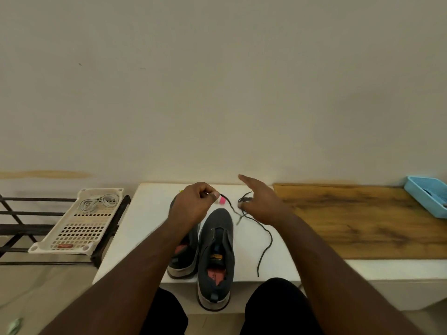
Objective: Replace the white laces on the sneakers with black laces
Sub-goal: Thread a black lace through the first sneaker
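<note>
Two dark grey sneakers stand side by side on a white table (145, 213), toes away from me, with no laces in their eyelets. The right sneaker (216, 257) overhangs the table's front edge. The left sneaker (183, 257) is partly hidden under my left forearm. My left hand (193, 204) pinches one end of a black lace (264, 240) above the toes. The lace runs right, under my right hand (261, 201), then trails down the table toward me. My right hand's fingers are spread, and lace loops show at the fingertips. A small pink and white object (221, 200) lies behind my left hand.
A white perforated tray (82, 228) holding white laces (99, 201) rests on a black metal rack (14, 228) at the left. A wooden board (358, 218) lies at the right, with a blue basket (428, 197) at its far end. A pale wall rises directly behind the table.
</note>
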A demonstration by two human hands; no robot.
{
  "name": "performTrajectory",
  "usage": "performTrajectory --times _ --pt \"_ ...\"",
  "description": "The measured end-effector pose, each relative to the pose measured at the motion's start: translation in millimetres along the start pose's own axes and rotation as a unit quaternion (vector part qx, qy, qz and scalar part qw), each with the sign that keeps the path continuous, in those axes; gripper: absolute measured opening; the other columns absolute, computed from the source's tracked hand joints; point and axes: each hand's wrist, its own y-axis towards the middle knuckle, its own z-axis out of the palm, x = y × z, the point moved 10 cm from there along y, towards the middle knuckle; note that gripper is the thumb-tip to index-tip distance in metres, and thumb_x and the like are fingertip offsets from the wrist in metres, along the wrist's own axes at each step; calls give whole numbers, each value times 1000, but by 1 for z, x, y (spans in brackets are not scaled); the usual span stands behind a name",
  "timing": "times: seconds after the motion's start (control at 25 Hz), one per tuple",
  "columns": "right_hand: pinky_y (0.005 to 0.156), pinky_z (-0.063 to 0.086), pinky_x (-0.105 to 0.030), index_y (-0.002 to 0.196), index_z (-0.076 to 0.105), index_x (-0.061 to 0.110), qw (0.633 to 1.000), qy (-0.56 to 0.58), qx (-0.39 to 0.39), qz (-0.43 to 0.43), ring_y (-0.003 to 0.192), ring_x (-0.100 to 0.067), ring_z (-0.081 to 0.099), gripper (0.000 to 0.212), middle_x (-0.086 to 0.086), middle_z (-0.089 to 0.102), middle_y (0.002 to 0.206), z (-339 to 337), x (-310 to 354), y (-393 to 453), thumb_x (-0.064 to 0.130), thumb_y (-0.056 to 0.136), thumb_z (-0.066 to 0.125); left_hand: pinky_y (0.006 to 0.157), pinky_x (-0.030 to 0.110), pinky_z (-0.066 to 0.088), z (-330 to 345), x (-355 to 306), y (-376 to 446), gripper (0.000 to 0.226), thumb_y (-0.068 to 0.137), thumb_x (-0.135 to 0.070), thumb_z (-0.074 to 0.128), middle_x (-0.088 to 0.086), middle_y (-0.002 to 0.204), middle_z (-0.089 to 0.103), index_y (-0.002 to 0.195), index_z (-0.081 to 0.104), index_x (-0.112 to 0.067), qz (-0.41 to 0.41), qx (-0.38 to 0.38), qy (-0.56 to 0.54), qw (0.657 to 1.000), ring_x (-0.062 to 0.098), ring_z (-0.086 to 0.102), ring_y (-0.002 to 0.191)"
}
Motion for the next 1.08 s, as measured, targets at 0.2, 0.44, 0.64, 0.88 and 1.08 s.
performTrajectory --times 0.2,0.44,0.64,0.88,1.08 --pt "77 61 -36 105 73 19 990 129 -42 22 78 -17 72 19 0 74 92 13 -10 -5 13 96 57 54 16 42 22 -6 0 9 92 -35 66 1 77 70 86 69 -29 17 56 18 998 2 53 55" --pt "81 47 -26 119 72 16 986 -65 -124 89 103 -22 67 26 -3 73 115 -24 -62 -13 21 100 55 64 17 45 23 13 -5 26 97 -5 53 -9 90 71 101 68 -25 -6 101 -13 995 -3 65 76" --pt "91 49 -33 121 70 15 966 -108 -199 122 111 -30 64 29 -9 71 119 -56 -77 -18 20 98 54 60 25 45 8 17 -6 9 93 -27 65 -7 71 74 86 68 -20 -40 36 27 998 8 56 53" --pt "110 34 -29 152 40 26 997 1 -70 -11 136 -16 45 56 5 47 151 -13 7 -31 31 99 57 50 14 39 44 -1 -21 18 100 -9 50 -8 79 71 106 65 -17 -37 147 -23 988 7 51 62" --pt "81 59 -37 114 74 18 985 171 24 -9 88 -21 70 20 -1 75 100 45 5 -26 22 96 65 53 26 45 51 23 -14 18 88 -17 68 -1 66 73 100 55 -16 -51 123 -22 991 10 63 55"
